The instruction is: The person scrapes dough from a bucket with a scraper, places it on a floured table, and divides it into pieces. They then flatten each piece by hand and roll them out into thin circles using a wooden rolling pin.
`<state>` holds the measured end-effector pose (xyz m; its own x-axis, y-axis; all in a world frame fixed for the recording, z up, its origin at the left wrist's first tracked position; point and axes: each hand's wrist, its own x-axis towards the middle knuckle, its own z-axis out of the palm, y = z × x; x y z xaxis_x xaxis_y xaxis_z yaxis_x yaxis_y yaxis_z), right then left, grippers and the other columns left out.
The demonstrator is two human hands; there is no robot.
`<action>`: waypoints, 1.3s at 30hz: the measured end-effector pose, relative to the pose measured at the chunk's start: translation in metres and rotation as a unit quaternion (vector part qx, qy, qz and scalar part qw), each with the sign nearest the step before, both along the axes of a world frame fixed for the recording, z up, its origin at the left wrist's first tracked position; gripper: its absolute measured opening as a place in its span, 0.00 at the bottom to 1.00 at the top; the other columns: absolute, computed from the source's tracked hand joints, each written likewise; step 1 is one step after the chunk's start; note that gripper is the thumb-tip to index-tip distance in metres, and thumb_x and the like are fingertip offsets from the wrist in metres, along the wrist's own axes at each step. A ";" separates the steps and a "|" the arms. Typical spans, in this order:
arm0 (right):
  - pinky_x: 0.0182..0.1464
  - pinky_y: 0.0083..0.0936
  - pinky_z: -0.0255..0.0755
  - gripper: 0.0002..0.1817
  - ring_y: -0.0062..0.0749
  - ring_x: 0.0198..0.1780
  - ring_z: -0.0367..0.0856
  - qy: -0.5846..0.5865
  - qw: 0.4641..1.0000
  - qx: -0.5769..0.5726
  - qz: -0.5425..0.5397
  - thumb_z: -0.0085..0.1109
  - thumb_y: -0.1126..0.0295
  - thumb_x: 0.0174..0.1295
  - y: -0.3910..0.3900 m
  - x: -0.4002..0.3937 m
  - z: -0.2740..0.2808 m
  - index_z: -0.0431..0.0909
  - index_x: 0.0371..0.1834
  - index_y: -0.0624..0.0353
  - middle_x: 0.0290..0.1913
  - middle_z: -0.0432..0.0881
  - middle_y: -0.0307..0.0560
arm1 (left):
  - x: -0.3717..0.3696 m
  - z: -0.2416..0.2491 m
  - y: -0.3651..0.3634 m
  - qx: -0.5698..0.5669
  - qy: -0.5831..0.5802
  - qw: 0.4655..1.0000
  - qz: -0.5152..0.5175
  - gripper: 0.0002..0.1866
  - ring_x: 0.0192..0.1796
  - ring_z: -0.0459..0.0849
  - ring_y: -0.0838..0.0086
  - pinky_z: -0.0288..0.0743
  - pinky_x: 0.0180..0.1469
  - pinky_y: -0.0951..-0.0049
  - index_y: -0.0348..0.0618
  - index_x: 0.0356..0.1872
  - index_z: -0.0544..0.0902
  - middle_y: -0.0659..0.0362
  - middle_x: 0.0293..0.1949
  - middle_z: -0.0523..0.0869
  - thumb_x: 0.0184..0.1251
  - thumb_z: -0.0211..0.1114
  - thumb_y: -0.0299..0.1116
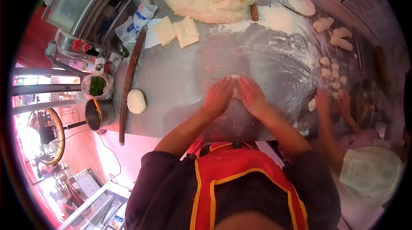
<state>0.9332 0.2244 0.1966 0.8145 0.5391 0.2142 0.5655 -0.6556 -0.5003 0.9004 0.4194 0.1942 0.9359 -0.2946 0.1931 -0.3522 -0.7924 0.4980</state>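
A small piece of dough lies on the metal table in front of me, mostly hidden beneath my fingers. My left hand cups its left side, fingers close together and pointing forward. From the other side my right hand presses on the same dough, its fingertips almost meeting those of the left. A round dough ball rests to the left, beside a long wooden rolling pin.
A large dough mass sits at the back, with folded dough sheets before it. Flour covers the right side. Another person's hands work among small dough pieces. A metal pot stands left, below chopped greens.
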 end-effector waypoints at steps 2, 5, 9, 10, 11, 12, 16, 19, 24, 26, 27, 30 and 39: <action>0.73 0.46 0.58 0.31 0.54 0.72 0.64 -0.018 0.998 -0.048 0.038 0.59 0.68 0.64 0.001 -0.014 0.008 0.65 0.70 0.68 0.71 0.66 0.59 | -0.010 0.001 -0.005 0.058 -0.048 0.997 -0.012 0.26 0.70 0.71 0.57 0.65 0.70 0.58 0.36 0.65 0.73 0.48 0.67 0.75 0.66 0.59 0.34; 0.73 0.47 0.56 0.31 0.50 0.74 0.62 -0.033 0.998 -0.061 0.000 0.59 0.62 0.65 0.007 -0.020 0.002 0.66 0.70 0.63 0.71 0.65 0.57 | -0.009 -0.007 -0.009 0.098 -0.051 0.994 -0.008 0.30 0.74 0.67 0.57 0.60 0.73 0.58 0.34 0.69 0.69 0.49 0.71 0.70 0.67 0.58 0.36; 0.69 0.49 0.61 0.27 0.51 0.67 0.69 -0.042 0.998 -0.042 -0.016 0.57 0.64 0.66 0.009 -0.013 0.003 0.68 0.67 0.65 0.64 0.74 0.56 | 0.008 0.013 -0.008 0.159 -0.004 0.986 -0.043 0.25 0.70 0.71 0.57 0.65 0.70 0.56 0.36 0.64 0.74 0.47 0.68 0.73 0.68 0.58 0.36; 0.67 0.49 0.63 0.26 0.50 0.65 0.71 -0.011 1.000 -0.027 -0.009 0.57 0.64 0.67 0.000 -0.008 -0.003 0.69 0.66 0.66 0.62 0.76 0.56 | 0.015 0.021 -0.004 0.191 0.035 0.978 -0.076 0.24 0.69 0.72 0.57 0.67 0.68 0.56 0.37 0.63 0.75 0.47 0.66 0.75 0.68 0.58 0.36; 0.65 0.49 0.65 0.26 0.50 0.63 0.73 0.021 1.000 -0.012 -0.002 0.56 0.65 0.67 -0.005 -0.005 -0.005 0.69 0.65 0.66 0.59 0.78 0.55 | 0.024 0.028 0.000 0.222 0.076 0.966 -0.108 0.22 0.68 0.74 0.57 0.69 0.66 0.56 0.38 0.61 0.76 0.46 0.64 0.77 0.68 0.58 0.36; 0.63 0.48 0.67 0.24 0.48 0.62 0.75 0.098 0.990 0.051 -0.088 0.55 0.64 0.68 -0.007 -0.009 0.008 0.70 0.64 0.66 0.57 0.79 0.54 | 0.032 0.024 0.006 0.112 0.103 0.988 -0.027 0.21 0.66 0.75 0.56 0.71 0.64 0.56 0.38 0.59 0.78 0.46 0.62 0.78 0.68 0.58 0.36; 0.59 0.43 0.72 0.23 0.43 0.58 0.78 0.460 0.735 0.356 -0.349 0.50 0.58 0.73 -0.012 -0.043 -0.003 0.72 0.61 0.65 0.53 0.81 0.52 | 0.054 0.016 0.010 -0.088 0.249 0.956 0.130 0.18 0.59 0.79 0.54 0.74 0.58 0.57 0.40 0.54 0.81 0.45 0.54 0.83 0.67 0.62 0.37; 0.63 0.41 0.72 0.27 0.43 0.58 0.77 0.549 0.518 0.540 -0.373 0.44 0.52 0.76 0.011 -0.045 0.002 0.70 0.61 0.68 0.55 0.78 0.55 | 0.073 0.036 -0.001 -0.072 0.377 0.920 0.083 0.17 0.58 0.79 0.53 0.76 0.56 0.58 0.42 0.51 0.83 0.45 0.54 0.82 0.63 0.66 0.36; 0.67 0.42 0.70 0.30 0.48 0.59 0.77 0.544 0.399 0.673 -0.304 0.44 0.51 0.76 0.019 -0.023 -0.012 0.69 0.61 0.72 0.58 0.76 0.60 | 0.036 0.055 0.000 -0.008 0.088 0.996 0.016 0.18 0.63 0.75 0.53 0.74 0.58 0.57 0.45 0.51 0.82 0.50 0.61 0.78 0.59 0.69 0.33; 0.67 0.42 0.69 0.29 0.47 0.60 0.76 0.540 0.421 0.655 -0.320 0.44 0.51 0.76 0.009 -0.012 -0.016 0.70 0.61 0.71 0.59 0.76 0.59 | 0.018 0.055 0.012 0.065 0.006 0.997 -0.028 0.20 0.65 0.72 0.52 0.72 0.61 0.57 0.45 0.54 0.80 0.51 0.62 0.76 0.59 0.69 0.31; 0.66 0.42 0.70 0.29 0.47 0.59 0.77 0.533 0.448 0.635 -0.334 0.43 0.51 0.76 0.002 -0.010 -0.017 0.70 0.61 0.70 0.58 0.76 0.58 | 0.013 0.053 0.015 0.042 0.019 0.999 -0.018 0.21 0.67 0.71 0.52 0.69 0.64 0.56 0.44 0.56 0.78 0.51 0.64 0.75 0.61 0.67 0.32; 0.62 0.42 0.74 0.28 0.48 0.57 0.79 0.510 0.528 0.574 -0.363 0.44 0.52 0.76 -0.019 -0.008 -0.018 0.72 0.59 0.71 0.56 0.78 0.60 | 0.016 0.030 0.017 -0.001 0.030 0.999 0.018 0.24 0.72 0.66 0.53 0.61 0.72 0.55 0.43 0.63 0.73 0.51 0.68 0.72 0.66 0.63 0.35; 0.59 0.38 0.76 0.34 0.45 0.55 0.82 0.541 0.473 0.569 -0.400 0.39 0.45 0.76 0.043 0.012 -0.021 0.74 0.57 0.72 0.53 0.82 0.59 | 0.049 -0.016 -0.022 0.115 0.007 0.991 0.069 0.31 0.80 0.52 0.61 0.41 0.79 0.50 0.47 0.75 0.63 0.57 0.76 0.62 0.74 0.51 0.47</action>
<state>0.9456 0.2675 0.1759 0.6251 0.0026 -0.7806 -0.6265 0.5982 -0.4997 0.9492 0.3975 0.1785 0.9725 -0.1989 0.1215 -0.2271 -0.9257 0.3025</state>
